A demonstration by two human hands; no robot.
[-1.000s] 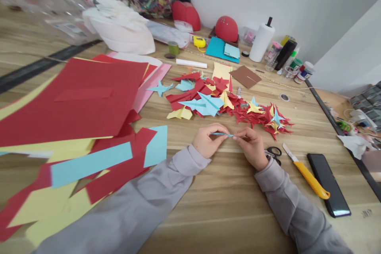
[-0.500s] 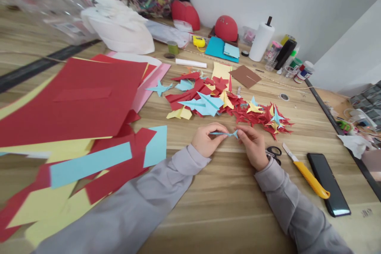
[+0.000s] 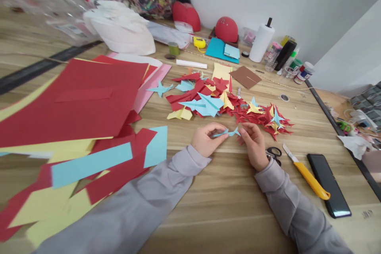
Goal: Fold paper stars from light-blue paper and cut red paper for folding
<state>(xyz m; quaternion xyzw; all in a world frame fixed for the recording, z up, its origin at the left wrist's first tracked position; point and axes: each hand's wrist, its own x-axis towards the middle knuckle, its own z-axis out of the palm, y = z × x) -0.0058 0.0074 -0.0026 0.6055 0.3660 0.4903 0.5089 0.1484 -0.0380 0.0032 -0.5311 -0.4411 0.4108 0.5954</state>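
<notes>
A small light-blue folded paper piece (image 3: 231, 133) is held between my two hands, just above the wooden table. My left hand (image 3: 207, 139) pinches its left end between thumb and fingers. At its right end, the thumb and fingers of my right hand (image 3: 253, 143) close on a pointed tip. Beyond the hands lies a heap of folded red, yellow and blue paper shapes (image 3: 205, 105), some star-like and some like paper planes. Black-handled scissors (image 3: 273, 154) lie partly hidden behind my right hand.
A yellow utility knife (image 3: 309, 176) with its blade out lies against a black phone (image 3: 330, 186) on the right. Large red sheets (image 3: 98, 115) and cut strips (image 3: 92, 164) cover the left. Bottles (image 3: 303, 72) and a paper roll (image 3: 262, 41) stand at the back.
The blue folded piece has turned slightly between my fingers, showing more of its left part. My right hand has shifted a little to the right.
</notes>
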